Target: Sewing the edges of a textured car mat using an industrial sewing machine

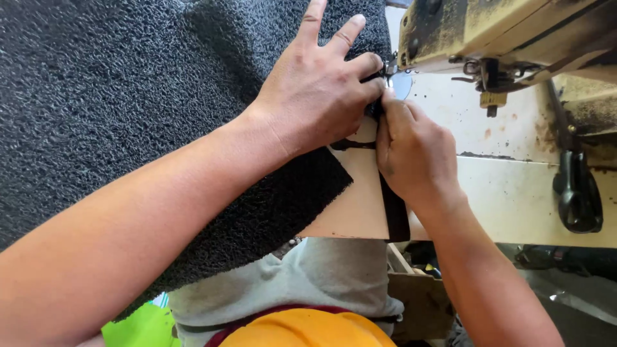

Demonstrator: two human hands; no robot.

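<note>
Pressing down at about twelve o'clock, your left hand [315, 96] lies flat on the dark looped mat [128, 115], index and middle fingers spread, the other fingers curled at the mat's edge so that it stays put against the sewing machine [508, 38]. Your right hand [414, 154], just beside it at three o'clock, has its grip closed narrow on the black edging strip [395, 215], thumb and fingertips pinching it where it meets the mat's border. The strip runs down toward six o'clock and hangs over the front of the pale surface [514, 186], which keeps it straight (the needle itself is hidden behind your fingers). Both hands touch at the fingertips, right under the machine's head, so mat and strip are held together there.
</note>
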